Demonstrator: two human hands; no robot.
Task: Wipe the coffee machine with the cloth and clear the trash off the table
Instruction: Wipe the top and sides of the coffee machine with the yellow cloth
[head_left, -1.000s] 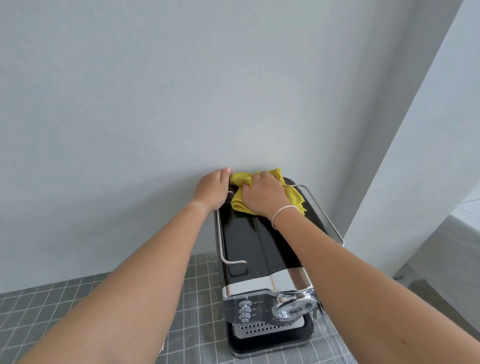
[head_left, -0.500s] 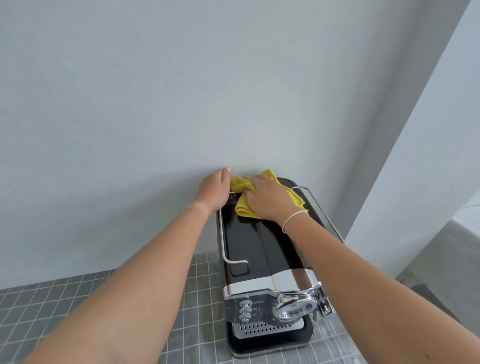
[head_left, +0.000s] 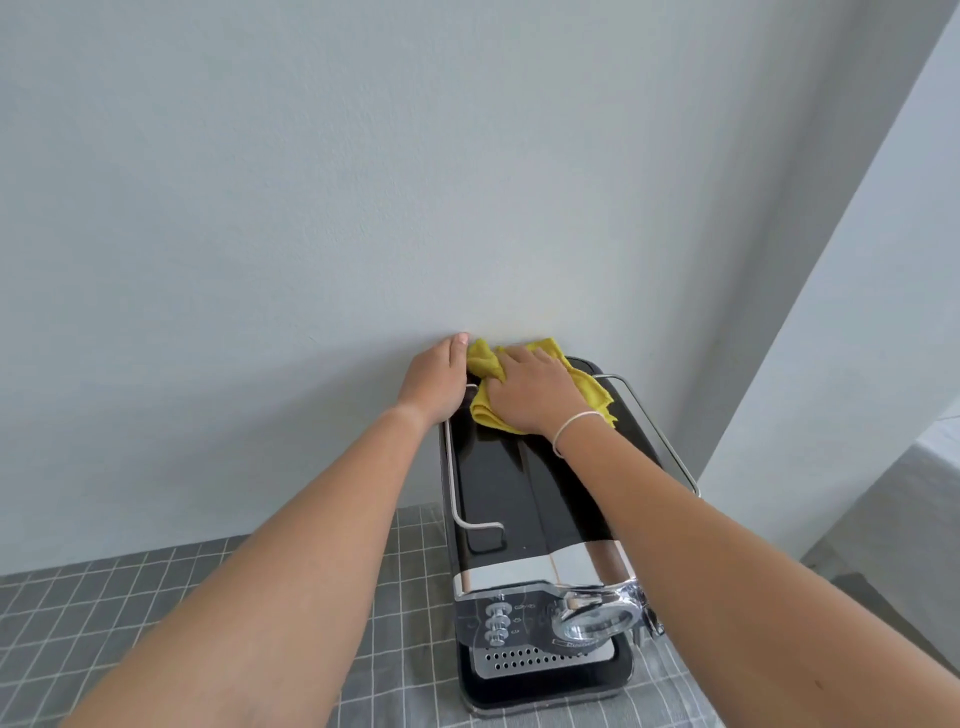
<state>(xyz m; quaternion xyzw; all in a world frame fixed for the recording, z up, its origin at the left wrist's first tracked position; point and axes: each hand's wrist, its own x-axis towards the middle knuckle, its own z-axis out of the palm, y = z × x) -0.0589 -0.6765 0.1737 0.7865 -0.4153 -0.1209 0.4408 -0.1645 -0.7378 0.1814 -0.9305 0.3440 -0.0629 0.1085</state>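
Wall (head_left: 363, 182) backs coffee machine (head_left: 509, 493) and cloth (head_left: 592, 391); checked tablecloth (head_left: 104, 597) beneath.

Both our bare arms reach forward, almost parallel. Our left hand (head_left: 434, 382) grips the far corner of the coffee machine (head_left: 509, 493), thumb raised, the other fingers hidden over the edge. Just right of them, our right hand (head_left: 535, 397) lies palm down, fingers (head_left: 519, 358) bent into the cloth (head_left: 589, 389).
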